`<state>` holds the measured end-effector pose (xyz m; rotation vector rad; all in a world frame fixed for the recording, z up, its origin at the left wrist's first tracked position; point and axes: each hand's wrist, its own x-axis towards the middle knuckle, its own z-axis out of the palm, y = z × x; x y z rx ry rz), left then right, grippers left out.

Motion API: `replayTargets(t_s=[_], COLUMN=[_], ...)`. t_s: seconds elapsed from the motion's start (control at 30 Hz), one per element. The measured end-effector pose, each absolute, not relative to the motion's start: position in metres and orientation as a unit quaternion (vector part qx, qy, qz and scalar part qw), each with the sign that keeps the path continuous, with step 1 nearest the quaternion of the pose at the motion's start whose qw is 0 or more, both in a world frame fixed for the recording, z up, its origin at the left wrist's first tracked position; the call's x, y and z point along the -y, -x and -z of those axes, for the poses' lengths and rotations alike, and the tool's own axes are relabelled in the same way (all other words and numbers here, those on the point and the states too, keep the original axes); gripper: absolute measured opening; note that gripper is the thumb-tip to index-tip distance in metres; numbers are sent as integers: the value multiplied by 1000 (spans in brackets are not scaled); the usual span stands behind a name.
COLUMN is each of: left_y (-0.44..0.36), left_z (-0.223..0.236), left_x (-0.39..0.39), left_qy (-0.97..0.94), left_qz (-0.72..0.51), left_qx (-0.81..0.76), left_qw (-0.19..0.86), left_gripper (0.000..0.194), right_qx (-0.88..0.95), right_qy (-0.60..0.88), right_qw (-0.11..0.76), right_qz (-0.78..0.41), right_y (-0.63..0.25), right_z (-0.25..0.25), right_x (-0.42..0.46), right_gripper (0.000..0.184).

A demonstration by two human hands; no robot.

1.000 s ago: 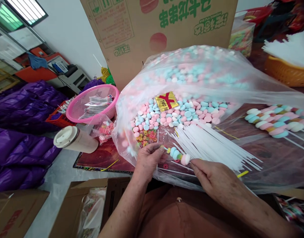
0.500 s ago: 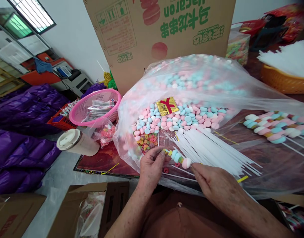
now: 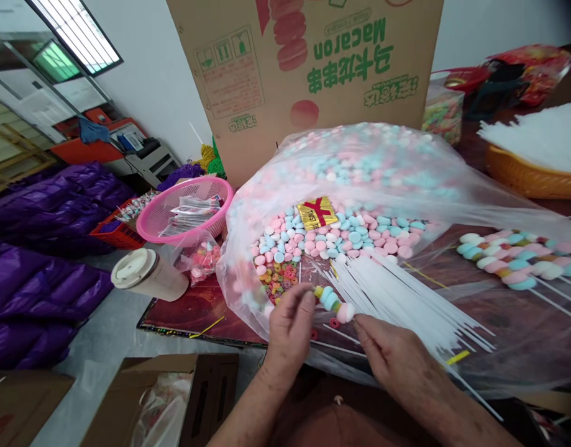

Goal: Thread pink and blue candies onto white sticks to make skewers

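Note:
My right hand (image 3: 392, 347) pinches the bare stick of a candy skewer (image 3: 329, 298) just below its pink-and-white marshmallow. Blue marshmallows and yellow-green gummy rings follow along that stick. At its upper end, the closed fingers of my left hand (image 3: 292, 326) hide the tip. Small gummy rings (image 3: 278, 277) lie loose beyond my left hand. Behind them spread pink, blue and white marshmallows (image 3: 355, 238) in an opened clear plastic bag (image 3: 238, 248). A fan of white sticks (image 3: 401, 298) rests past my right hand, with several threaded skewers (image 3: 509, 264) farther right.
A gold packet (image 3: 317, 213) lies on the marshmallows. To the left stand a lidded cup (image 3: 150, 276) and a pink basket (image 3: 148, 226) of flat packets. A large carton (image 3: 350, 37) rises behind the bag. An orange basket (image 3: 522, 174) with white sticks stands at right.
The view has tilted up, so things sit lower. My left fingers have slid a yellow-green gummy ring down against the blue marshmallows. My right hand keeps its grip on the stick.

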<state>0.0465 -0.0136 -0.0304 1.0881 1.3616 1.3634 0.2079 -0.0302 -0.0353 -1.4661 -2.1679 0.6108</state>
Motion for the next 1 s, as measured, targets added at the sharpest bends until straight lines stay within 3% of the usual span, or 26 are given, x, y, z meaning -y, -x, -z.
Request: replayTargets(t_s=[0.1, 0.17, 0.5, 0.6, 0.7, 0.77, 0.9, 1.0], left_y=[-57, -67, -80, -53, -33, -29, -25, -25], left_z=[24, 20, 30, 30, 37, 45, 51, 40], left_x=[2, -4, -22, -50, -85, -103, -112, -97], left_qy=[-245, -213, -258, -421, -634, -721, -743, -621], left_qz=[-601, -593, -563, -496, -350, -247, -230, -372], left_qx=[-465, -400, -458, -549, -640, -628, -613, -631], left_qw=[602, 665, 637, 525, 257, 155, 140, 279], left_gripper=[26, 30, 35, 42, 27, 18, 14, 10], right_qx=[775, 774, 763, 742, 742, 754, 758, 754], right_qy=[509, 503, 508, 558, 595, 600, 606, 580], right_qw=[288, 299, 280, 281, 239, 199, 171, 213], right_qz=[-241, -244, -283, -245, -197, -179, -168, -220], right_y=[-204, -201, -195, -197, -186, -174, -167, -183], right_z=[34, 33, 44, 36, 35, 42, 50, 39], right_x=[27, 25, -11, -50, -94, -114, -123, -110], right_gripper=[33, 34, 32, 29, 25, 27, 27, 24])
